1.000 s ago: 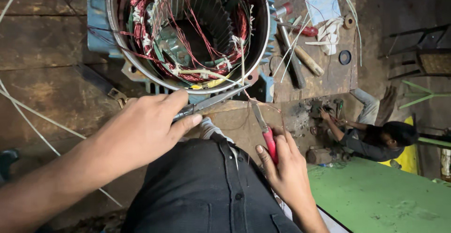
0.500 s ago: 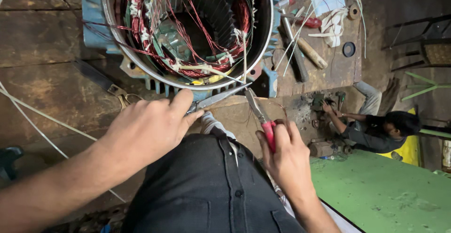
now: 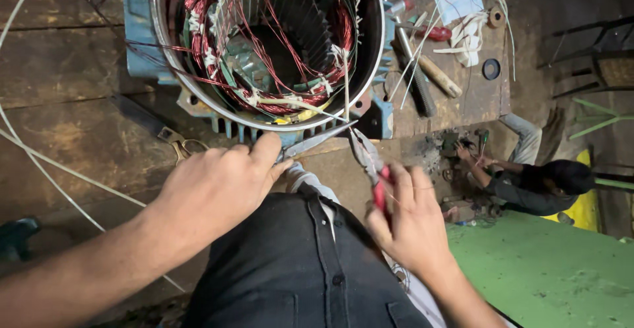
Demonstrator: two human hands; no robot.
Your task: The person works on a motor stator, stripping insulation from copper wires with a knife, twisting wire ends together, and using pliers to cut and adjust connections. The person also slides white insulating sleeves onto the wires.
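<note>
Nearest the camera, the left hand (image 3: 214, 182) has its grip closed around a slim metal tool (image 3: 317, 140) whose tip reaches the motor's rim. The right hand (image 3: 413, 219) has its grip closed on red-handled pliers (image 3: 367, 157), jaws pointing up at a white sleeved lead (image 3: 345, 90). Beyond them, on the wooden table (image 3: 59, 70), sits the blue motor stator (image 3: 264, 44), its bore full of red copper windings (image 3: 205, 31) tied with white lacing. Its top edge is cut off. Farther right lie a wooden-handled tool (image 3: 436, 75) and a tape roll (image 3: 491, 69); another person (image 3: 535, 182) crouches below, partly hidden.
</note>
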